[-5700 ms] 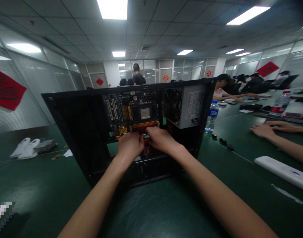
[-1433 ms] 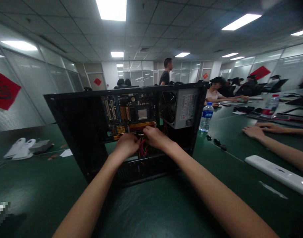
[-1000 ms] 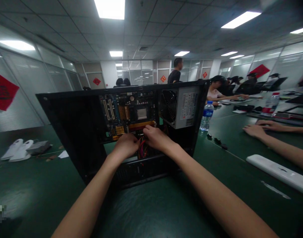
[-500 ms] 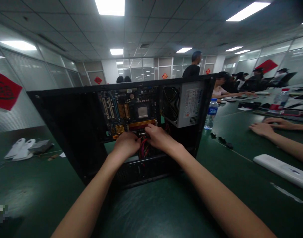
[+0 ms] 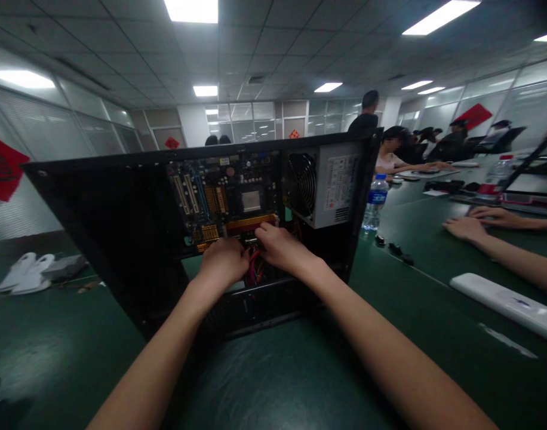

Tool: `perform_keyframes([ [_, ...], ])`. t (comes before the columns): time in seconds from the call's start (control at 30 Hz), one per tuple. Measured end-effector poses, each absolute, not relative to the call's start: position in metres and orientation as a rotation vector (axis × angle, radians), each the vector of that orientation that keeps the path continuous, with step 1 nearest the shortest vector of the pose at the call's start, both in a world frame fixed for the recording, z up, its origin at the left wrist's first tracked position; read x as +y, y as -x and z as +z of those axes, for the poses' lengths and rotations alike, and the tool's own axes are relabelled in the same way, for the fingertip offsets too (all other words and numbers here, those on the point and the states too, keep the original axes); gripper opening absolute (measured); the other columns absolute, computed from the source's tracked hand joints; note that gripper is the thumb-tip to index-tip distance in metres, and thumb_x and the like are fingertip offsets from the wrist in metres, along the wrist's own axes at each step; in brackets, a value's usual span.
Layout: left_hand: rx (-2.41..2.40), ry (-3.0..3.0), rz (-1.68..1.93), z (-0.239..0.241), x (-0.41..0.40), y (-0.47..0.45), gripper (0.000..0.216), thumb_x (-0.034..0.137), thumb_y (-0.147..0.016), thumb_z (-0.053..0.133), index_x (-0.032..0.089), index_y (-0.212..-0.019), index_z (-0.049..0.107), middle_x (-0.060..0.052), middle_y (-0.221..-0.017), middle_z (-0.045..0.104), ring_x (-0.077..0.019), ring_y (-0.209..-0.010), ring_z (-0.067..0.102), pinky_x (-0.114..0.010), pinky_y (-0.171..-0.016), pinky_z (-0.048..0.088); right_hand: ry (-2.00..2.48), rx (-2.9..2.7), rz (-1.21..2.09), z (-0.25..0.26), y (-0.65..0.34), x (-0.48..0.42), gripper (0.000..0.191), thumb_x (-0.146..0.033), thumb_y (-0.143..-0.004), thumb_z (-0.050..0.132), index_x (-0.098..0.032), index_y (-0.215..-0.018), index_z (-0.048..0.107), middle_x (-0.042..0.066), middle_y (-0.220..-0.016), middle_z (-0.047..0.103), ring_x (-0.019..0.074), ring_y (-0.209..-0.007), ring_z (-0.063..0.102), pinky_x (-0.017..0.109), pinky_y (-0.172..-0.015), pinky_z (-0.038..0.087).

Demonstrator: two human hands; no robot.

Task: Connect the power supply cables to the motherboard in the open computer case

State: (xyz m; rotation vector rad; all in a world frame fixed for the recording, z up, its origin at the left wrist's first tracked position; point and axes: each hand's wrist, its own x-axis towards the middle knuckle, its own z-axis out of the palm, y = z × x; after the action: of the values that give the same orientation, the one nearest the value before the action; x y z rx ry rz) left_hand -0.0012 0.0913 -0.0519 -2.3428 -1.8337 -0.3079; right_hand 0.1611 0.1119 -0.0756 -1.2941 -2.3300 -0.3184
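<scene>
An open black computer case (image 5: 94, 233) stands in front of me on the table. Inside it I see a motherboard (image 5: 253, 178), a square processor (image 5: 251, 201), orange and red memory slots (image 5: 237, 228) and, at upper right, a grey power supply (image 5: 339, 185) with a round fan. Both hands reach in at the board's lower edge. My left hand (image 5: 223, 263) is closed, its fingertips at a bundle of red and multicoloured power cables (image 5: 254, 270). My right hand (image 5: 280, 246) is closed over the top of that bundle, just below the memory slots. My fingers hide the cable ends.
Right of the case stand a water bottle (image 5: 375, 203) and small black pieces (image 5: 394, 249). A white power strip (image 5: 506, 304) lies farther right, near another person's hands (image 5: 466, 229). White objects (image 5: 31, 272) and a grey box (image 5: 64, 267) lie at left.
The view has shifted slightly, so the case appears a little farther left. Both hands stay at the cables in nearly the same pose. A person in the background has moved right.
</scene>
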Motion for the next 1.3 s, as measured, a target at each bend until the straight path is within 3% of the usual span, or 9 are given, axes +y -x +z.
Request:
perform_keyframes([
  [0.4, -1.831, 2.28, -0.246, -0.054, 0.092, -0.001, 0.039, 0.038, -0.091, 0.043, 0.015, -0.094, 0.075, -0.018, -0.096, 0.074, -0.0327, -0.092, 0.07, -0.039, -0.077, 0.053, 1.296, -2.341, -0.307, -0.075, -0.162, 0.112, 0.017, -0.009, -0.083, 0.056, -0.016, -0.098, 0.057, 0.008, -0.109, 0.062, 0.0216, -0.091, 0.064, 0.03, -0.067, 0.04],
  [0.67, -1.914, 2.435, -0.274, -0.049, 0.101, 0.008, 0.039, 0.041, -0.09, 0.044, 0.022, -0.083, 0.078, -0.013, -0.089, 0.076, -0.0275, -0.084, 0.071, -0.032, -0.067, 0.049, 1.282, -2.363, -0.298, -0.073, -0.163, 0.115, 0.017, -0.008, -0.085, 0.056, -0.015, -0.1, 0.058, 0.009, -0.109, 0.062, 0.021, -0.095, 0.063, 0.028, -0.072, 0.041],
  [1.1, -1.872, 2.509, -0.312, -0.05, 0.102, 0.011, 0.038, 0.04, -0.091, 0.046, 0.02, -0.082, 0.077, -0.012, -0.087, 0.076, -0.0236, -0.082, 0.071, -0.028, -0.063, 0.044, 1.342, -2.456, -0.33, -0.069, -0.155, 0.116, 0.021, -0.009, -0.091, 0.049, -0.013, -0.11, 0.058, 0.014, -0.115, 0.061, 0.024, -0.1, 0.063, 0.031, -0.08, 0.047],
  [1.3, -1.877, 2.485, -0.323, -0.052, 0.099, 0.008, 0.036, 0.039, -0.091, 0.046, 0.021, -0.085, 0.076, -0.013, -0.094, 0.076, -0.0282, -0.088, 0.071, -0.033, -0.07, 0.048, 1.332, -2.487, -0.366, -0.072, -0.152, 0.123, 0.021, -0.009, -0.093, 0.046, -0.011, -0.11, 0.058, 0.014, -0.115, 0.061, 0.0241, -0.104, 0.062, 0.031, -0.083, 0.047],
])
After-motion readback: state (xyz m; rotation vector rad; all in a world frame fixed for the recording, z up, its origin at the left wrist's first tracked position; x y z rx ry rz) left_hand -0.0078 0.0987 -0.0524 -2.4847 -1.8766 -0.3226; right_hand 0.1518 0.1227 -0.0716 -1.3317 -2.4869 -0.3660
